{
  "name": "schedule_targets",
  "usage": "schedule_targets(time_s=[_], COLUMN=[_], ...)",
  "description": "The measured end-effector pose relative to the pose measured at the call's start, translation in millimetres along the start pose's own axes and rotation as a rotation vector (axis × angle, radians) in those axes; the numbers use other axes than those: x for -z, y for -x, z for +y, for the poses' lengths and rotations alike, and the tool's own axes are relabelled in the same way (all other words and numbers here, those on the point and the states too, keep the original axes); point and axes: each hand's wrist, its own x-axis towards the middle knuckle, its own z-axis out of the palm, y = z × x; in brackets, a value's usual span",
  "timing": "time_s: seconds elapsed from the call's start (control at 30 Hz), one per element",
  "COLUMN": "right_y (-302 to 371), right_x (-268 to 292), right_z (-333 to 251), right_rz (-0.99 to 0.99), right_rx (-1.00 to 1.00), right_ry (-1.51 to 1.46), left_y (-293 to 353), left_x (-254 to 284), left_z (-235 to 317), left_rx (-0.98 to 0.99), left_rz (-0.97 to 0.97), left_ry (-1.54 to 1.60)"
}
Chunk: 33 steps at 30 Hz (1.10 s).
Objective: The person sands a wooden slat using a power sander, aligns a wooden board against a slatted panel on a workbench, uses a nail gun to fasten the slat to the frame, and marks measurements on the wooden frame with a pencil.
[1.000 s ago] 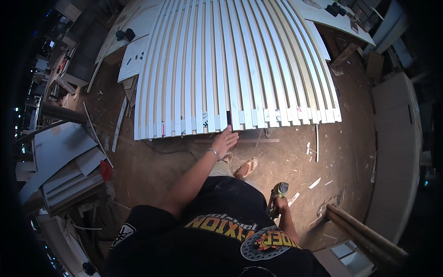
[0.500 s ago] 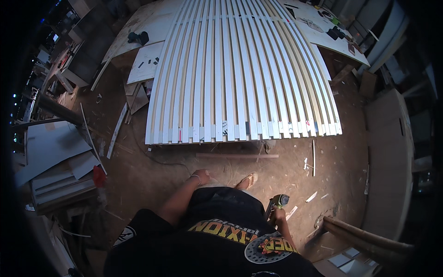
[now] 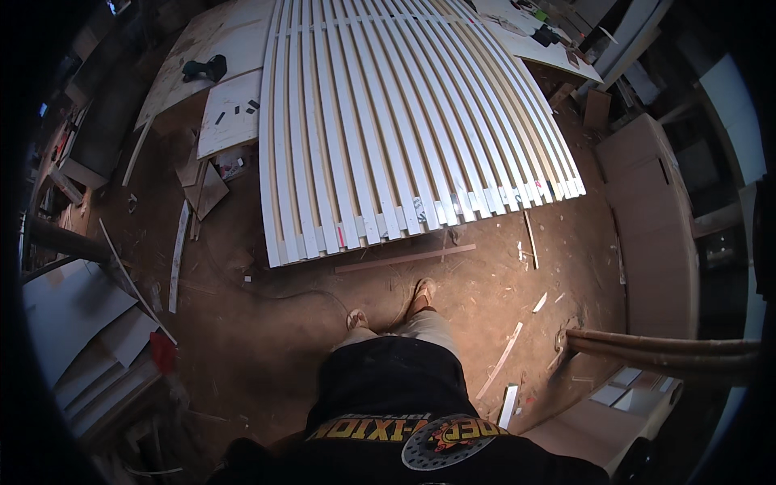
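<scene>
Littered floor (image 3: 267,347) beneath a white slatted panel (image 3: 386,129); cannot tell whether unseen fingers clench

We are standing with our legs (image 3: 435,330) slightly apart, our right foot (image 3: 420,297) resting ahead of our left foot (image 3: 356,320), while our forearms and hands are lying outside the view.

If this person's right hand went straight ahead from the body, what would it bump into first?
The right hand is out of view, so its own direction can't be told. Straight ahead of the body, probably the near end of the large white slatted panel, though its height is unclear.
</scene>
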Motion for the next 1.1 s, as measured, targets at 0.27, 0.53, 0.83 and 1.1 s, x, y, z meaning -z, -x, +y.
schedule_targets(time_s=[0.27, 0.53, 0.83, 1.1], right_y=[-6, -49, -91, -134], right_x=[-18, -19, -28, -147], right_z=[-57, -86, -131, -225], right_rz=[-0.11, -0.291, -0.542, -0.8], right_rx=[0.01, -0.072, -0.239, 0.104], right_ry=[0.078, 0.24, 0.427, 0.316], left_y=[17, 74, 53, -67], left_x=[-37, -93, -17, 134], left_z=[-26, 90, 94, 16], left_rx=[-0.008, -0.291, -0.115, -0.173], left_rz=[-0.067, -0.242, -0.397, 0.086], left_ry=[0.238, 0.088, -0.123, 0.829])
